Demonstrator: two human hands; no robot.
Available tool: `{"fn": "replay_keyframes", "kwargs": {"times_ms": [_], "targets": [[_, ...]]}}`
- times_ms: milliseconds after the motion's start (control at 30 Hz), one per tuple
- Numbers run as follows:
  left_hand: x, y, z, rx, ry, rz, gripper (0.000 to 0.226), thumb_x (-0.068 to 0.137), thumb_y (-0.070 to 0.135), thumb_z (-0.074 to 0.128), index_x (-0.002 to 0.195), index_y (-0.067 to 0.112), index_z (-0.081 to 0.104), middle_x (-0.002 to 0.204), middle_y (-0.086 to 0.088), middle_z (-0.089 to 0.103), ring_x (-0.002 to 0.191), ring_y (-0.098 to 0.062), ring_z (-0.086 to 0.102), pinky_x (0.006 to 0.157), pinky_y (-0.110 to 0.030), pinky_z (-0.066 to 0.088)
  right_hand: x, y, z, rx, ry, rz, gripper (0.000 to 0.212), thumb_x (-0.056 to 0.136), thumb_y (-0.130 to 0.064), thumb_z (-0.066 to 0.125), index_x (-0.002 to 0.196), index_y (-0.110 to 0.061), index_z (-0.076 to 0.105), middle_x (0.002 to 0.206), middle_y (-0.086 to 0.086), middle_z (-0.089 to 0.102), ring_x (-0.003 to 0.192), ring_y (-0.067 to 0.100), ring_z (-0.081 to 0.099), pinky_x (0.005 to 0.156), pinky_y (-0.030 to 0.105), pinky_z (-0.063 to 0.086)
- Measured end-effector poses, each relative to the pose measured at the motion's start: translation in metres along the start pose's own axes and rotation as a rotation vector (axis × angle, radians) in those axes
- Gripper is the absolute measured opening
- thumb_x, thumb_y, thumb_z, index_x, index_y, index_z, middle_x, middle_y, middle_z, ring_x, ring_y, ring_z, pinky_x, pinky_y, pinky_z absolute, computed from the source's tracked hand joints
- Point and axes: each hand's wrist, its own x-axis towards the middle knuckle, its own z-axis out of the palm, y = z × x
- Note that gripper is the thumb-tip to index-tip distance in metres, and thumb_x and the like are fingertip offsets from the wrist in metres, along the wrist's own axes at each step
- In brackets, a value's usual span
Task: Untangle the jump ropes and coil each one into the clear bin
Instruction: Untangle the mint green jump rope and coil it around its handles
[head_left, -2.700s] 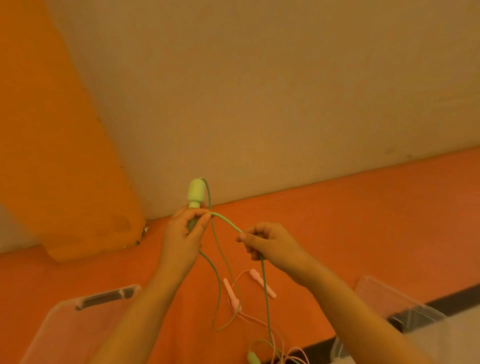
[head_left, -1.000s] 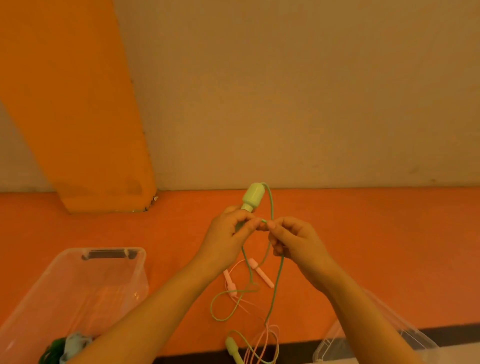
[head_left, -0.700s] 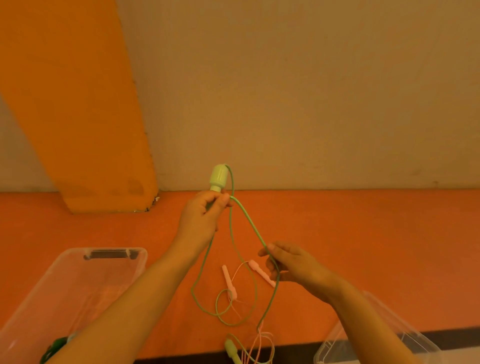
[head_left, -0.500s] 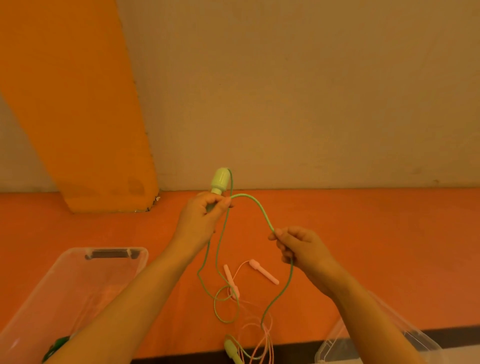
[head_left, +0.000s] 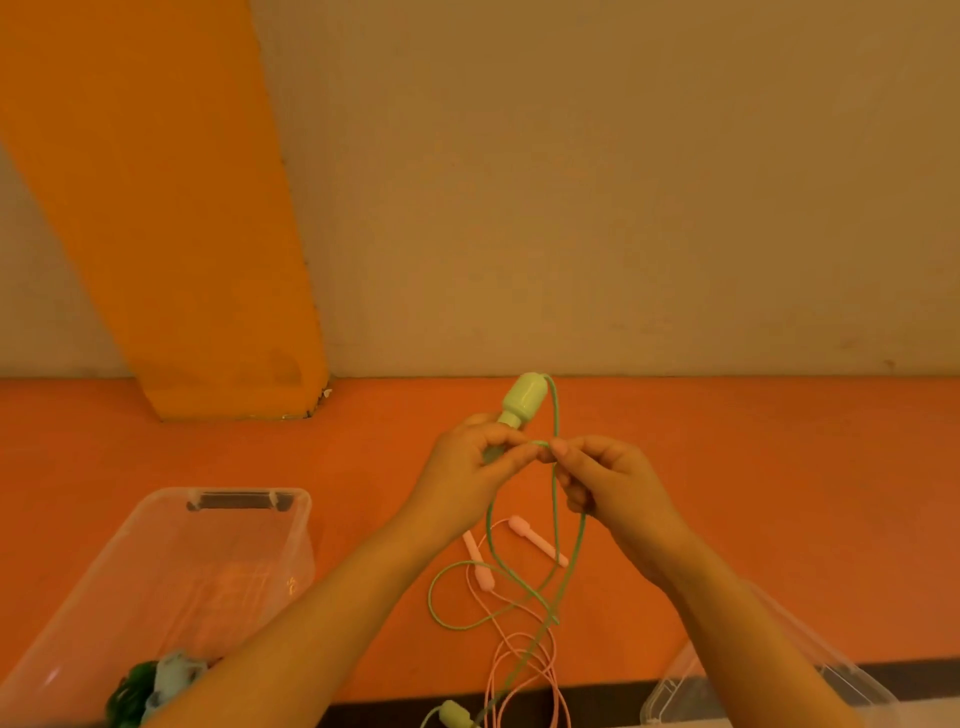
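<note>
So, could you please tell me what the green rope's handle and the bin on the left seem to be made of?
Green handle: probably smooth moulded plastic, with a rounded bulb and soft sheen. Clear bin: likely rigid transparent plastic, since the orange surface shows through its glossy walls.

my orange worktop (head_left: 779, 493) carries a clear bin (head_left: 291, 525) on my left, two pink handles (head_left: 535, 540) with their cord, and green rope loops (head_left: 452, 618).

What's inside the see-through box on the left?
In the clear bin, at its near corner, lies a dark green bundle with something pale blue on it. The left arm and the picture's edge hide the rest.
</note>
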Motion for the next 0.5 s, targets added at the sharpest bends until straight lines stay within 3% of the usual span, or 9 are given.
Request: {"fn": "replay_keyframes", "kwargs": {"times_ms": [133, 233, 333, 400, 500], "targets": [[0.010, 0.000, -0.016, -0.066, 0.195, -0.012, 0.006, 0.086, 0.018, 0.068, 0.085, 0.020, 0.074, 0.089, -0.001, 0.063, 0.059, 0.004, 0.052, 0.057, -0.020, 0.036, -0.001, 0.008, -0.008, -0.067, -0.102, 0.137, 0.025, 0.095, -0.024, 0.052, 0.090, -0.006, 0.070, 0.060, -0.004, 0.054, 0.051, 0.009, 0.046, 0.058, 0.026, 0.042], [0.014, 0.005, -0.034, -0.124, 0.343, -0.015, 0.008, 0.087, 0.017, 0.066, 0.084, 0.021, 0.072, 0.083, 0.004, 0.062, 0.063, 0.006, 0.053, 0.059, -0.025, 0.039, -0.003, 0.013, -0.020, -0.102, -0.158, 0.276, 0.025, 0.094, -0.023, 0.054, 0.100, -0.003, 0.068, 0.065, -0.001, 0.056, 0.056, 0.009, 0.050, 0.065, 0.028, 0.046], [0.017, 0.006, -0.051, -0.173, 0.441, -0.020, 0.010, 0.089, 0.015, 0.064, 0.085, 0.022, 0.071, 0.092, 0.000, 0.067, 0.067, 0.002, 0.055, 0.053, -0.020, 0.044, -0.003, 0.016, -0.029, -0.125, -0.125, 0.334, 0.017, 0.091, -0.018, 0.059, 0.098, -0.005, 0.068, 0.066, -0.001, 0.056, 0.057, 0.010, 0.050, 0.069, 0.031, 0.047], [0.018, 0.003, -0.058, -0.172, 0.473, -0.026, 0.007, 0.088, 0.016, 0.066, 0.086, 0.020, 0.071, 0.095, -0.003, 0.068, 0.061, -0.006, 0.052, 0.045, -0.020, 0.041, -0.002, 0.015, -0.030, -0.031, -0.058, 0.311, 0.010, 0.089, -0.013, 0.061, 0.091, -0.005, 0.066, 0.065, -0.001, 0.054, 0.055, 0.009, 0.048, 0.066, 0.030, 0.046], [0.019, -0.003, -0.058, -0.148, 0.459, -0.076, 0.011, 0.086, 0.015, 0.069, 0.082, 0.025, 0.069, 0.089, 0.002, 0.067, 0.062, -0.007, 0.053, 0.055, -0.029, 0.043, 0.001, 0.009, -0.031, 0.119, 0.049, 0.217, 0.007, 0.088, -0.010, 0.060, 0.083, -0.006, 0.062, 0.063, 0.000, 0.051, 0.048, 0.007, 0.041, 0.051, 0.021, 0.037]]}}
